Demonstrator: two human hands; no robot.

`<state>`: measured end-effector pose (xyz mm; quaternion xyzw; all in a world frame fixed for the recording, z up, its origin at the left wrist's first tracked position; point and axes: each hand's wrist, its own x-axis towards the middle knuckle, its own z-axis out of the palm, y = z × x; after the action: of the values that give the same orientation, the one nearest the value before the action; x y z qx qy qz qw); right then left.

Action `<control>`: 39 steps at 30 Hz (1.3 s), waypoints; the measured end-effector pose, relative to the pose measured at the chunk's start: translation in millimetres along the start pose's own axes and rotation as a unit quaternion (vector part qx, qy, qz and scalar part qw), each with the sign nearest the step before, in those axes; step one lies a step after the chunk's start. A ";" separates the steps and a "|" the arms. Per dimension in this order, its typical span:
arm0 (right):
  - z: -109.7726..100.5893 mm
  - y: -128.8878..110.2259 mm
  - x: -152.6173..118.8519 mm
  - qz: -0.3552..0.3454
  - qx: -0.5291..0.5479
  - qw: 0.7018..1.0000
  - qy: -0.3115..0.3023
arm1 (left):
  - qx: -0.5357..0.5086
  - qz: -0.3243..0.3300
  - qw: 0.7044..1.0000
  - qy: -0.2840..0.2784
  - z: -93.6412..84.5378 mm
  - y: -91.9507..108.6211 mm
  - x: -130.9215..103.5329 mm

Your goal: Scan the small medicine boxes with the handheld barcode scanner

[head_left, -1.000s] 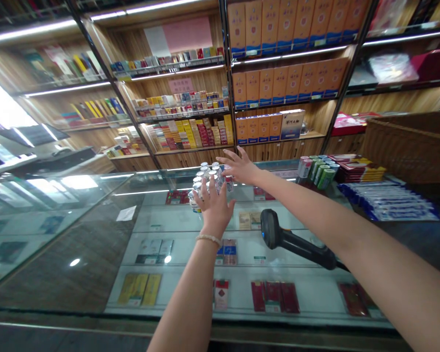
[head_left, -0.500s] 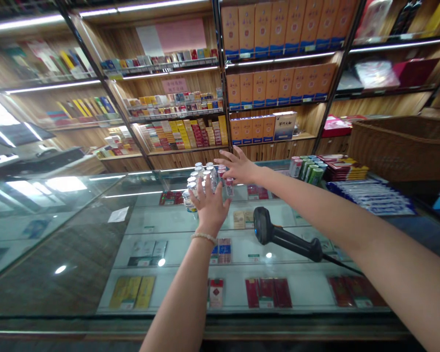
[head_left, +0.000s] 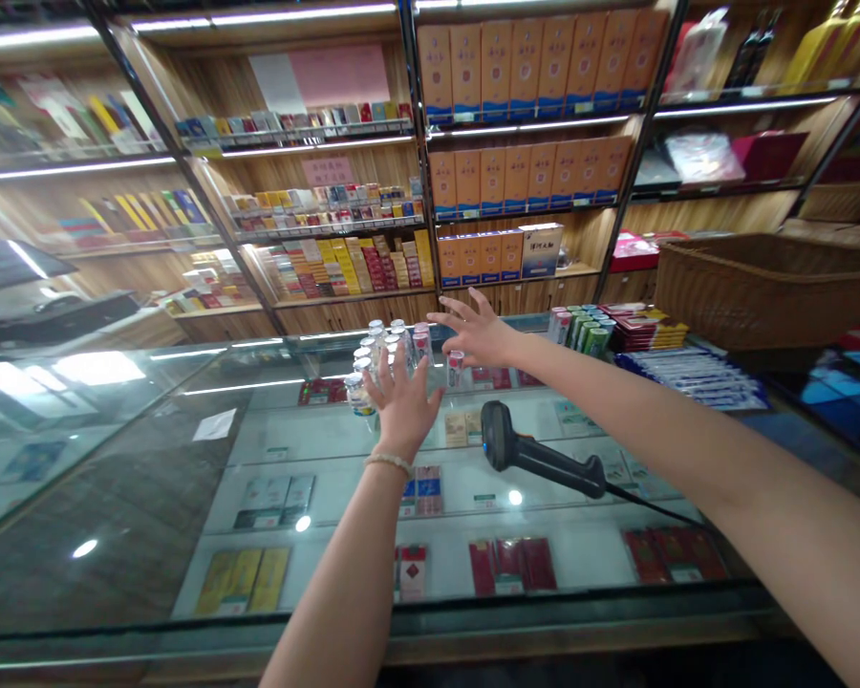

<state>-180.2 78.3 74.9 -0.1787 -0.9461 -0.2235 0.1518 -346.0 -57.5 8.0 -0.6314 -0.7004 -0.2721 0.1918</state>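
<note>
A cluster of small clear containers with pale lids (head_left: 362, 367) stands on the glass counter. My left hand (head_left: 402, 406), with a beaded bracelet at the wrist, reaches over its near right side with fingers spread and hides part of it. At the cluster's right edge is a pink-topped container (head_left: 421, 336). Another pink-lidded container (head_left: 455, 369) stands a little apart to the right, just under my right hand (head_left: 479, 334). That hand's fingers are stretched out and apart; whether its thumb touches this container I cannot tell.
A black barcode scanner (head_left: 537, 454) with a cable lies on the glass counter (head_left: 258, 444). To the right are green-wrapped tubes (head_left: 591, 336), blue-and-white packets (head_left: 688, 380) and a wicker basket (head_left: 766, 291). Flat packs show beneath the glass. Stocked shelves rise behind.
My right hand has shifted right, away from the cluster. The nearer pink-lidded container now stands farther from the others. My left hand stays over the cluster; the camera view has turned slightly right.
</note>
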 end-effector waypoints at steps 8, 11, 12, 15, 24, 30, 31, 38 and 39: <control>-32.4 9.4 -35.7 0.099 0.008 0.994 0.046 | -0.004 0.022 1.000 0.010 -11.8 8.6 2.2; -37.8 7.1 -52.3 0.141 0.024 0.988 0.053 | -0.008 0.042 0.999 0.025 -16.6 11.2 0.9; -38.3 5.8 -58.3 0.154 0.031 0.986 0.057 | -0.010 0.047 0.998 0.030 -18.0 12.0 0.3; -36.6 0.8 -76.3 0.182 0.055 0.979 0.070 | -0.020 0.069 0.996 0.048 -20.8 14.8 -1.6; -28.4 -17.3 -113.2 0.281 0.133 0.940 0.139 | -0.033 0.129 0.990 0.056 -27.3 25.8 -4.3; -25.6 -25.8 -124.1 0.340 0.186 0.904 0.181 | -0.042 0.149 0.986 0.068 -33.5 32.9 -6.4; -24.9 -26.5 -125.5 0.346 0.192 0.900 0.183 | -0.043 0.152 0.985 0.070 -33.5 33.6 -6.6; -21.9 -31.6 -134.8 0.367 0.236 0.884 0.166 | -0.052 0.155 0.983 0.088 -32.3 37.6 -7.7; -21.8 -32.7 -135.9 0.369 0.241 0.883 0.161 | -0.054 0.154 0.982 0.090 -32.3 38.1 -7.9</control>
<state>-68.0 3.9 31.6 -0.4349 -0.7987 0.0576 0.4118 -309.8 -81.8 33.6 -0.7144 -0.5586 -0.3322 0.2593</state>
